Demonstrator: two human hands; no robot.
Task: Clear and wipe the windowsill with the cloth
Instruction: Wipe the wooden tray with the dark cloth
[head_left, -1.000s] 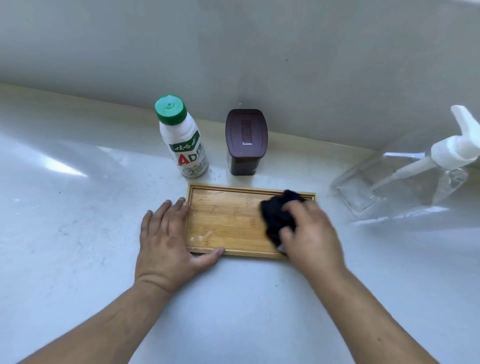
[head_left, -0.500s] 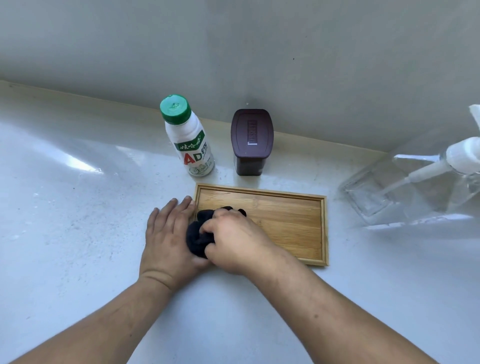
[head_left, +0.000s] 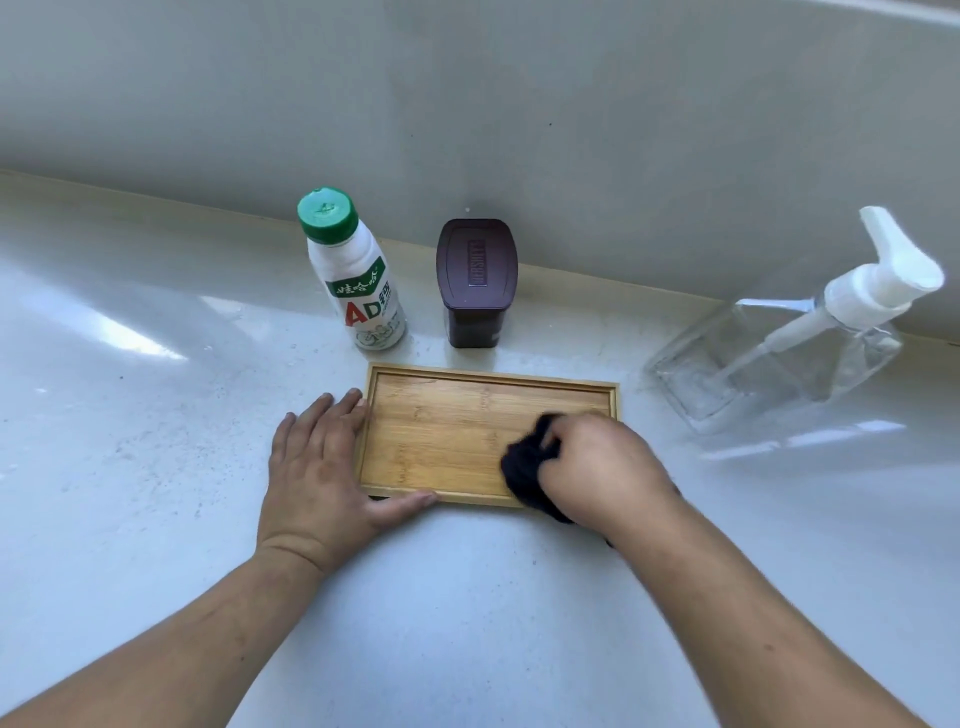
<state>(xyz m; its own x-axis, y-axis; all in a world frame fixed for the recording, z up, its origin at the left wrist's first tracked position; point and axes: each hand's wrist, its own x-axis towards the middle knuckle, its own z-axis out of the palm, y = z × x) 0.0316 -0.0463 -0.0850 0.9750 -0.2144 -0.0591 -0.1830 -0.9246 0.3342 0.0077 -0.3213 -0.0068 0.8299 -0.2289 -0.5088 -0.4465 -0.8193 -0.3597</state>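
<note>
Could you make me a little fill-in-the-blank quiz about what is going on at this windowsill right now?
1. The right hand presses a dark crumpled cloth onto the ____ end of the shallow bamboo tray.
2. The left hand lies flat against the tray's ____ edge.
3. The white drink bottle has a ____ cap.
4. The dark brown lidded tin stands to the ____ of that bottle.

Missing words: right; left; green; right

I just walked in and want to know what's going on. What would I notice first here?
First, two hands on a wooden tray in the middle of the white windowsill: the right hand rubs a dark cloth on it, the left hand braces its left edge. Behind stand a green-capped bottle and a dark brown tin, with a clear pump bottle at right.
</note>
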